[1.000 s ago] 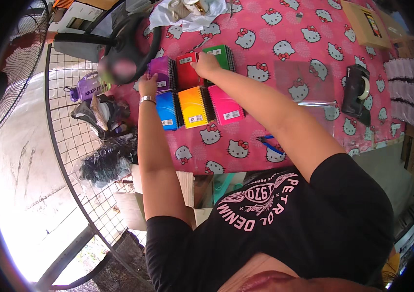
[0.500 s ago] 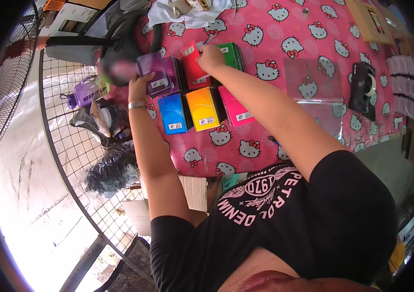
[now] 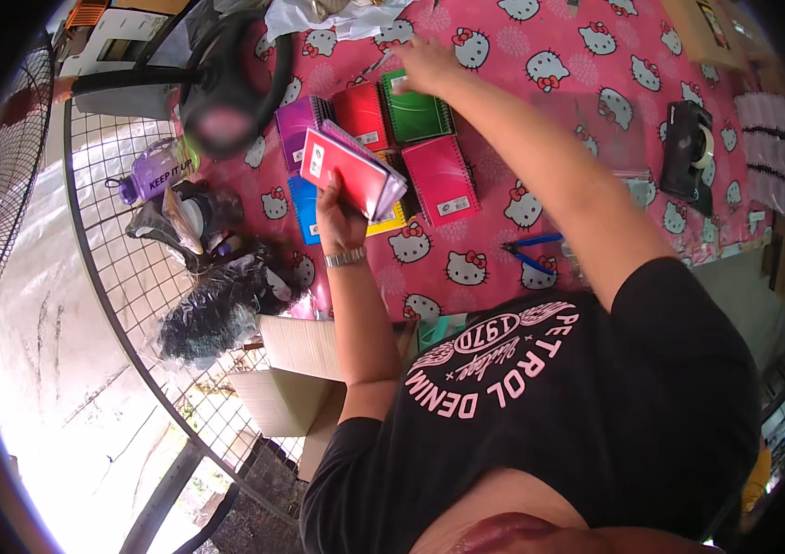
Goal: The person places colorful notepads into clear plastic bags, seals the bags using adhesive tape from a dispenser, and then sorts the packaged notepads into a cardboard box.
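Observation:
My left hand [image 3: 341,222] holds a small stack of spiral notebooks, a red notebook [image 3: 346,171] on top and a purple one under it, raised over the table. Fingers apart, my right hand [image 3: 431,66] reaches over the top end of a green notebook [image 3: 422,115], its thumb at the cover. Beside that lie a red notebook [image 3: 360,109] and a purple notebook [image 3: 296,125]. In the nearer row are a blue notebook [image 3: 303,208], a yellow notebook [image 3: 389,220] and a pink notebook [image 3: 441,183]. The held stack partly hides the blue and yellow ones.
A pink cartoon-cat cloth [image 3: 466,268] covers the table. Blue-handled pliers [image 3: 535,257] lie near its front edge, a black tape dispenser [image 3: 688,157] at right. At left are a black fan-like object [image 3: 235,83], a purple bottle [image 3: 161,171] and a black plastic bag [image 3: 217,309].
My left hand has lifted a red and a purple notebook off the piles and drawn them nearer. My right hand has moved from the red notebook to the green one.

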Demonstrator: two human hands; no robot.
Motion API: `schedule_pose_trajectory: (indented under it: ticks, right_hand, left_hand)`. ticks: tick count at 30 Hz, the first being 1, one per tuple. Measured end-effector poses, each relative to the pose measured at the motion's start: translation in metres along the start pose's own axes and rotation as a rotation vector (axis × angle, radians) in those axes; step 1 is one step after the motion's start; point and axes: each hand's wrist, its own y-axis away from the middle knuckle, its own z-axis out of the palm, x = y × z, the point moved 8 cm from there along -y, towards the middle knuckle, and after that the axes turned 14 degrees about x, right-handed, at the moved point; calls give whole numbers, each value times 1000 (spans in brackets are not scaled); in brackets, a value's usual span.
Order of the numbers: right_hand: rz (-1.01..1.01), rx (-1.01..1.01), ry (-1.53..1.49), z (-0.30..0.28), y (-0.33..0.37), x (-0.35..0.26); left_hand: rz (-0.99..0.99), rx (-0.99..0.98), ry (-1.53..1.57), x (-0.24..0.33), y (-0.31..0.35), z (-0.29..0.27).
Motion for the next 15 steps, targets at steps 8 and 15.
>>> schedule_pose_trajectory:
  ticks: [8,15]
  right_hand:
    - [-128,30,-654,-27,-21,-13]
    - [267,47,-1033,-147,73,-35]
  left_hand:
    - [-154,53,-2,-46,60,-33]
    - [54,27,140,-61,99,5]
